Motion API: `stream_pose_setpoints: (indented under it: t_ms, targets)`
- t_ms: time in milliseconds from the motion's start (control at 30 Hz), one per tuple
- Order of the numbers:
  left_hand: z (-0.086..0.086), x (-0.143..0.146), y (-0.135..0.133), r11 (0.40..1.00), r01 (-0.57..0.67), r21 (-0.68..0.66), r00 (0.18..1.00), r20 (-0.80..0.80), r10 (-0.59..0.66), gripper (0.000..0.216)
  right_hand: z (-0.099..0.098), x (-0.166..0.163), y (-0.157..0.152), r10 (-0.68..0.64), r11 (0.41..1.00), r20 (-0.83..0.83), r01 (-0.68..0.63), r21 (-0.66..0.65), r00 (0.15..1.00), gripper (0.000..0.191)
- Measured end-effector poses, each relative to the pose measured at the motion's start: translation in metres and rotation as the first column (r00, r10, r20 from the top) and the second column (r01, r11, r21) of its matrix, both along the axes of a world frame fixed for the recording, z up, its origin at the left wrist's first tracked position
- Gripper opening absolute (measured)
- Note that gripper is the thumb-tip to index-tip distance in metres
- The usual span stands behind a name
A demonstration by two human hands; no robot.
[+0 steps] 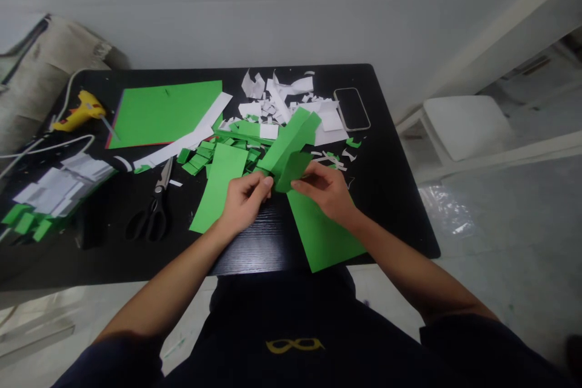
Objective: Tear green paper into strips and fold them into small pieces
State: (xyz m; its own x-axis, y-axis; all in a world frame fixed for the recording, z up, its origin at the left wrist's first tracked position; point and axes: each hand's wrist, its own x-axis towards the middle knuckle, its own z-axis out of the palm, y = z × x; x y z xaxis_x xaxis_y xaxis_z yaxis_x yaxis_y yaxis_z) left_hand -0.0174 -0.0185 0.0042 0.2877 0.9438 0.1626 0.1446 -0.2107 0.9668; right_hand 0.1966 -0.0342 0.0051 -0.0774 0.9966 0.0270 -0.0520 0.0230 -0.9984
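Note:
Above the middle of the table, a folded green paper strip is held between both hands. My left hand pinches its lower left end with thumb and fingers. With thumb and forefinger, my right hand grips a curled flap of it on the right. Under my right hand and wrist lies a green paper sheet. Another green paper piece lies beside my left hand, partly covered by it. Small folded green paper pieces are piled just behind.
Black-handled scissors and a yellow glue gun lie on the left. Stacked white and green paper pieces sit near them. At the back are a large green sheet, white paper scraps and a phone.

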Motion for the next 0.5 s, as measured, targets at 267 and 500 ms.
stream_pose_setpoints:
  t_ms: [267, 500]
  targets:
    - [-0.005, 0.004, 0.0, 0.997, 0.062, -0.044, 0.991, 0.12, -0.056, 0.02, 0.0, -0.001, 0.002, 0.095, 0.987, -0.045, -0.1, -0.128, 0.994, 0.033]
    - [-0.006, 0.009, 0.0, 0.997, 0.064, -0.044, 0.986, 0.158, -0.056, 0.018, -0.002, -0.004, 0.001, 0.063, 0.989, -0.081, -0.074, -0.129, 0.995, 0.033]
